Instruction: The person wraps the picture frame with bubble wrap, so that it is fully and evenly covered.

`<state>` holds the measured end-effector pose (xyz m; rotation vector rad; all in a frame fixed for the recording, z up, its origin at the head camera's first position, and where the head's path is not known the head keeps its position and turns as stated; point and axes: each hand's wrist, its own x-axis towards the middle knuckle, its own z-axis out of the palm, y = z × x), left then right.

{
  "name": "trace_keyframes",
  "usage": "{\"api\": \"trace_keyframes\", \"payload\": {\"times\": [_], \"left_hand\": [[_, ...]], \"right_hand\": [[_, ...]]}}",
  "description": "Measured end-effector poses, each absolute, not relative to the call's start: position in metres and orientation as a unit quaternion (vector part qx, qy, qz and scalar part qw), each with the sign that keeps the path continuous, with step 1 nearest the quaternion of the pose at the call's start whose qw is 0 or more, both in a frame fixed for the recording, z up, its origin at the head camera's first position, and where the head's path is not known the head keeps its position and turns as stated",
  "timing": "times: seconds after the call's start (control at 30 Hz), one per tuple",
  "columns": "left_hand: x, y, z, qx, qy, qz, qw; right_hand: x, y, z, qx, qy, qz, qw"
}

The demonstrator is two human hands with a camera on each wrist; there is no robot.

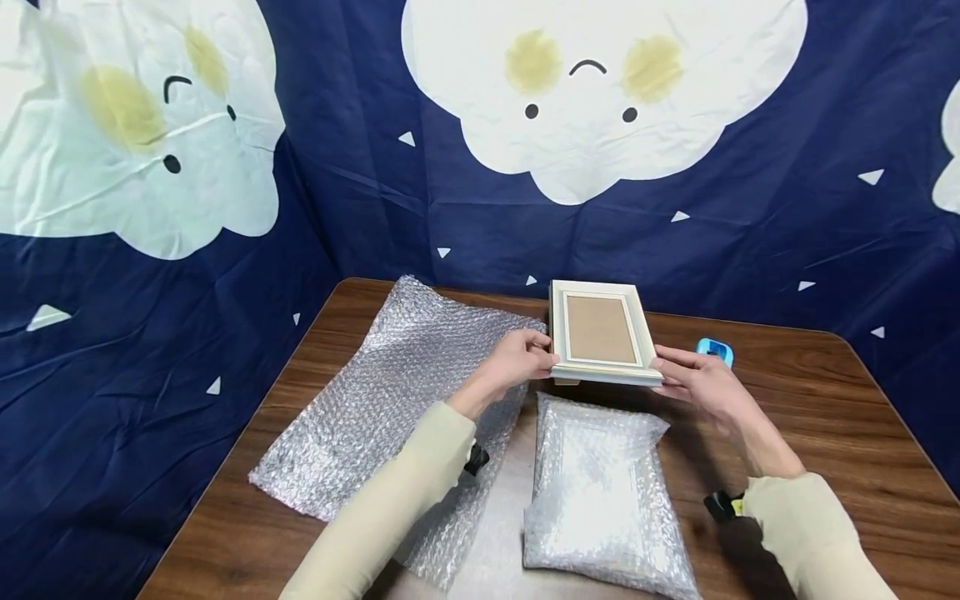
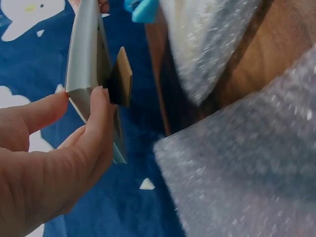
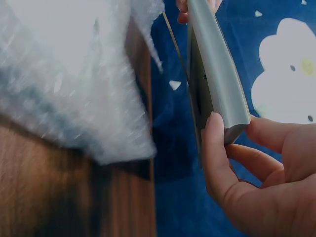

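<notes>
Both hands hold a cream picture frame [image 1: 602, 371] with a brown backing inside, lifted over the far part of the table. My left hand [image 1: 517, 357] pinches its near left corner between thumb and fingers. At the near right corner, my right hand [image 1: 701, 382] grips the edge the same way. From the frame's back a brown easel stand [image 2: 123, 76] juts out in the left wrist view. On the table nearer to me lies a bubble-wrapped package [image 1: 603, 496], a pale rectangular shape showing through it. A flat sheet of bubble wrap [image 1: 420, 375] spreads out left of it, below my left forearm.
A small blue object [image 1: 715, 351] sits just beyond my right hand. The brown wooden table [image 1: 810, 392] has rounded far corners. Behind it and to the left hangs a dark blue cloth [image 1: 360, 167] with white clouds.
</notes>
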<state>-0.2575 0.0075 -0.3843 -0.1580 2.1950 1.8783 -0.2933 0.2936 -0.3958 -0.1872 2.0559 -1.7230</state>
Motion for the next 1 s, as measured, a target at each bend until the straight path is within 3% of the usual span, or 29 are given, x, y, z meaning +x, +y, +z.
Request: {"api": "trace_keyframes", "payload": {"times": [0.4, 1.0], "left_hand": [[-0.223, -0.027, -0.361, -0.045, 0.769, 0.629, 0.101], [-0.172, -0.087, -0.353, -0.049, 0.838, 0.542, 0.044]], "right_hand": [[-0.277, 0.262, -0.377, -0.139, 0.774, -0.582, 0.206], [-0.258, 0.199, -0.382, -0.216, 0.781, -0.543, 0.221]]}}
